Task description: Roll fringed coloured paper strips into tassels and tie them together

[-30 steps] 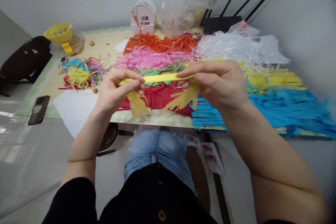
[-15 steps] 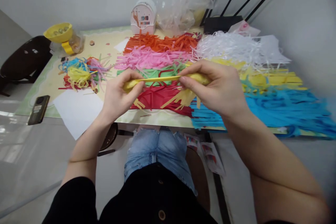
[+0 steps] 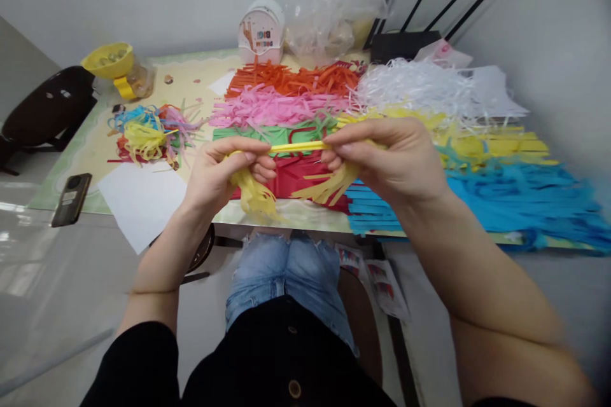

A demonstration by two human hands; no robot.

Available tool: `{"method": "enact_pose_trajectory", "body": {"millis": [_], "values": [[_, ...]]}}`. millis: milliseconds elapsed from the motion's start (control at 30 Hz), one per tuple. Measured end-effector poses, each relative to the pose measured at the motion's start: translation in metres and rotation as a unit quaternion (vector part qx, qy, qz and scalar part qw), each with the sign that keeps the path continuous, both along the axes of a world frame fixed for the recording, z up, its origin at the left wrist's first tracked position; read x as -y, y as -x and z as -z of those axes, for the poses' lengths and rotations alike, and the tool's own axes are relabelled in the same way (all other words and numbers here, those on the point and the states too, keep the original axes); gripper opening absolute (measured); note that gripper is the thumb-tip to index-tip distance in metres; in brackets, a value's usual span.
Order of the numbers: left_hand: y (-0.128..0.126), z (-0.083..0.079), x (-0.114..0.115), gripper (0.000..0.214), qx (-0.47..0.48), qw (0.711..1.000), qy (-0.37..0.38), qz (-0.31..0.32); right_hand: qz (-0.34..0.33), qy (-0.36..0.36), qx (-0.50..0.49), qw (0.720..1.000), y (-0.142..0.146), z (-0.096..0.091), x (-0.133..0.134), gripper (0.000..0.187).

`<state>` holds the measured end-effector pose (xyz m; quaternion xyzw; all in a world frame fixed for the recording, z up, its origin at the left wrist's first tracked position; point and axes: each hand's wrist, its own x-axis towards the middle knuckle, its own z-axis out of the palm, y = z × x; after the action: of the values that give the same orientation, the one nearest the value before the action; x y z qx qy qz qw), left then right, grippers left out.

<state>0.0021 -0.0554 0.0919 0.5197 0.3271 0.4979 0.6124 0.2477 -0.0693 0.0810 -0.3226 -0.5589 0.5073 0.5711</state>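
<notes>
Both my hands hold a bundle of yellow paper strips [image 3: 296,147] above the near table edge. My left hand [image 3: 220,172] is closed round the bundle's left end, and loose strip ends curl below its fingers. My right hand [image 3: 391,156] pinches the right end, with more strip ends fanning out under it. Between the hands the bundle is stretched into a narrow straight band. Beneath it on the table lie red paper strips [image 3: 291,181] and green paper strips [image 3: 281,133].
Rows of orange [image 3: 296,78], pink [image 3: 277,107], white [image 3: 420,86], yellow [image 3: 501,143] and blue strips [image 3: 515,200] cover the table. A mixed strip pile [image 3: 146,132], white sheet [image 3: 140,200], phone [image 3: 71,198], yellow bowl [image 3: 107,60] and a white tin [image 3: 261,32] stand left and back.
The hands have drawn closer together and twisted the yellow bundle. The flat band of a second ago is now a thin cord, and the left end's strips hang down again.
</notes>
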Motion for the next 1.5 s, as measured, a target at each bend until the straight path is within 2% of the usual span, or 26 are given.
{"method": "enact_pose_trajectory", "body": {"millis": [133,233,300,367,433,533,633,733,800,900,1000,1067,1100,1133,1200,1233,1300,1367,1433,1500], "values": [[-0.001,0.003,0.002,0.005,0.003,1.0,-0.011,0.004,-0.029,-0.004,0.009,1.0,-0.004,-0.001,-0.003,0.015],[0.0,0.011,0.001,0.009,0.003,1.0,-0.004,0.007,-0.011,-0.097,0.098,0.99,-0.008,-0.001,-0.001,0.004],[0.005,0.016,-0.002,0.013,-0.019,1.0,-0.003,0.009,0.021,-0.194,0.185,0.963,-0.01,-0.002,0.003,0.015],[0.012,0.016,-0.006,0.018,-0.085,0.995,-0.043,0.026,0.044,-0.287,0.271,0.918,-0.011,-0.004,0.007,0.024],[0.019,0.011,-0.008,0.02,-0.187,0.971,-0.146,0.039,0.044,-0.355,0.335,0.871,-0.012,-0.009,0.01,0.024],[0.02,-0.005,-0.007,0.019,-0.312,0.898,-0.309,0.036,0.026,-0.418,0.399,0.816,-0.011,-0.018,0.013,0.02],[0.013,-0.018,-0.003,0.021,-0.365,0.855,-0.36,0.073,0.012,-0.447,0.437,0.78,-0.011,-0.028,0.015,0.019],[0.007,-0.022,-0.003,0.023,-0.4,0.832,-0.372,0.096,0.023,-0.457,0.449,0.767,-0.011,-0.034,0.016,0.019],[0.007,-0.022,-0.003,0.024,-0.421,0.817,-0.384,0.088,0.029,-0.455,0.448,0.769,-0.011,-0.031,0.017,0.019],[0.01,-0.015,-0.003,0.024,-0.446,0.783,-0.43,0.048,0.045,-0.44,0.439,0.782,-0.011,-0.018,0.017,0.019],[0.016,-0.003,-0.006,0.028,-0.481,0.715,-0.506,-0.016,0.049,-0.409,0.437,0.8,-0.009,-0.002,0.018,0.021],[0.021,0.006,-0.01,0.032,-0.494,0.671,-0.55,-0.055,0.027,-0.365,0.439,0.821,-0.008,0.0,0.018,0.024],[0.023,0.009,-0.013,0.033,-0.491,0.66,-0.565,-0.067,0.024,-0.333,0.435,0.836,-0.008,-0.003,0.017,0.026],[0.025,0.012,-0.015,0.032,-0.481,0.661,-0.572,-0.072,0.031,-0.297,0.426,0.854,-0.007,-0.007,0.015,0.029],[0.027,0.012,-0.02,0.026,-0.447,0.694,-0.561,-0.064,0.036,-0.219,0.387,0.895,-0.002,-0.017,0.01,0.032],[0.027,0.012,-0.021,0.023,-0.426,0.719,-0.547,-0.055,0.016,-0.179,0.36,0.916,0.002,-0.021,0.006,0.031],[0.026,0.009,-0.022,0.023,-0.389,0.767,-0.508,-0.039,-0.072,-0.1,0.297,0.947,0.011,-0.024,-0.003,0.032],[0.024,0.007,-0.02,0.029,-0.366,0.801,-0.471,-0.037,-0.153,-0.027,0.234,0.96,0.021,-0.02,-0.01,0.039],[0.024,0.008,-0.019,0.034,-0.358,0.819,-0.446,-0.046,-0.181,0.027,0.175,0.967,0.027,-0.013,-0.013,0.042],[0.025,0.011,-0.02,0.037,-0.359,0.825,-0.432,-0.059,-0.188,0.064,0.13,0.971,0.03,-0.008,-0.013,0.043]]}}
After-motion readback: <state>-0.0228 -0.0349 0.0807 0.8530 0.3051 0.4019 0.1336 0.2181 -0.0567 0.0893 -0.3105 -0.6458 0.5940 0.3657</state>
